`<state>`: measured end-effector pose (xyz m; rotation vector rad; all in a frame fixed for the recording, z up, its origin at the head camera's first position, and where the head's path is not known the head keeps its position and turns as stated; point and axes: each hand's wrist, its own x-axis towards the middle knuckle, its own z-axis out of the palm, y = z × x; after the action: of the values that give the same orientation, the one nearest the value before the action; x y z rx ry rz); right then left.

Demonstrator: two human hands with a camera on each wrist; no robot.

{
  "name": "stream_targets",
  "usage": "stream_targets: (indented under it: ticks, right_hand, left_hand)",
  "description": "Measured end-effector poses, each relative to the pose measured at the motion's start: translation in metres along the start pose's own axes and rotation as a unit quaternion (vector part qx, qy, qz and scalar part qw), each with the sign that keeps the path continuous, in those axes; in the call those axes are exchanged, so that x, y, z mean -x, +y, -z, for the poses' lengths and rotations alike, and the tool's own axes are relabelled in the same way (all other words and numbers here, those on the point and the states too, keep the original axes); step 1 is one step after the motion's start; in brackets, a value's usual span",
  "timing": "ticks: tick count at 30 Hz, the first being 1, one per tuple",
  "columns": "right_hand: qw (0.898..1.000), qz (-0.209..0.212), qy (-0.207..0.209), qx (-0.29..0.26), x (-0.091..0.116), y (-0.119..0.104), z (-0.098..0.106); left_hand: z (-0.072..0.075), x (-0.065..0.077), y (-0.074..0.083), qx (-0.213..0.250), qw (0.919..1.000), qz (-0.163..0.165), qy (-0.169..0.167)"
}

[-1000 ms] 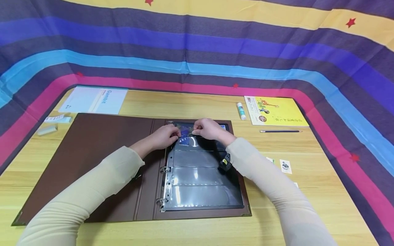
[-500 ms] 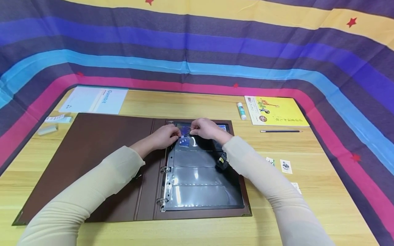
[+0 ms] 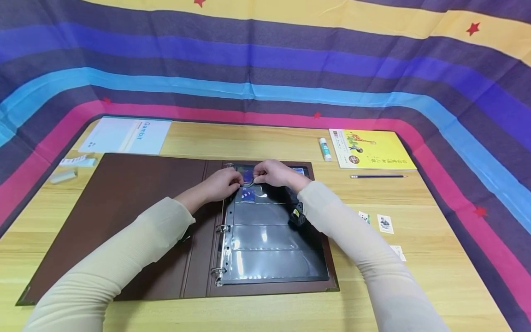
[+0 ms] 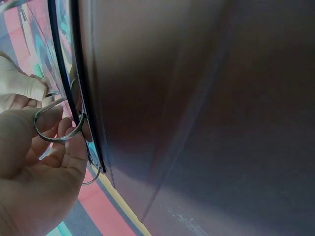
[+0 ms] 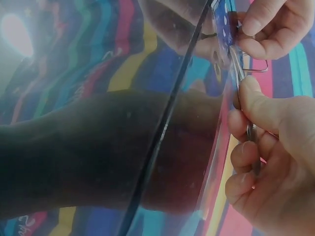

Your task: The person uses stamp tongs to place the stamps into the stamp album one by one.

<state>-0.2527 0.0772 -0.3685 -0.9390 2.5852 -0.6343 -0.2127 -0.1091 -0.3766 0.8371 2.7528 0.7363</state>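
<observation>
A brown ring binder point(image 3: 141, 221) lies open, with a clear pocket page point(image 3: 278, 265) over a black backing on its right side. My left hand point(image 3: 226, 183) is at the page's upper left, by the top ring, pinching the edge of the page between thumb and fingers. Metal tweezers point(image 5: 251, 132) are held in my right hand point(image 3: 275, 173), their tips at a small blue stamp point(image 3: 248, 195). This stamp shows in the second row of pockets, near the left edge. Another bluish stamp point(image 3: 247, 176) sits in the row above, partly covered by my fingers.
Several loose stamps, one with a dark portrait point(image 3: 385, 224), lie right of the binder. Behind them are a pencil point(image 3: 378, 176), a glue stick point(image 3: 325, 150) and a yellow book point(image 3: 379, 151). A Gambit pad point(image 3: 128, 134) and an eraser point(image 3: 63, 176) lie at the left.
My right hand has moved slightly left with the tweezers. The blue stamp in the second row shows a little lower and more fully. My left hand has stayed in place.
</observation>
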Motion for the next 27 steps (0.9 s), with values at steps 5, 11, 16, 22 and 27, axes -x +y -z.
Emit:
stream_targets:
  ticks: [5,11,16,22,27]
  right_hand:
    - [0.999,-0.009,0.041,0.028,0.018,0.004,0.014]
    - [0.992,-0.002,0.128,-0.011,0.078,0.015,0.04]
    - [0.983,-0.028,0.178,-0.042,0.146,0.034,0.051]
    - [0.978,-0.084,0.186,-0.044,0.219,0.074,0.041]
    - [0.982,-0.111,0.155,-0.015,0.26,0.101,0.03]
  left_hand:
    - [-0.001,-0.001,0.003,0.0,1.0,-0.001,-0.003]
    - [0.0,0.0,0.005,-0.009,0.9999,-0.006,-0.006]
    - [0.001,0.002,0.004,-0.02,0.9998,-0.004,-0.009]
    - [0.002,0.002,0.004,-0.021,0.9998,0.0,-0.008]
    - [0.001,0.0,0.005,-0.02,0.9998,0.003,-0.008]
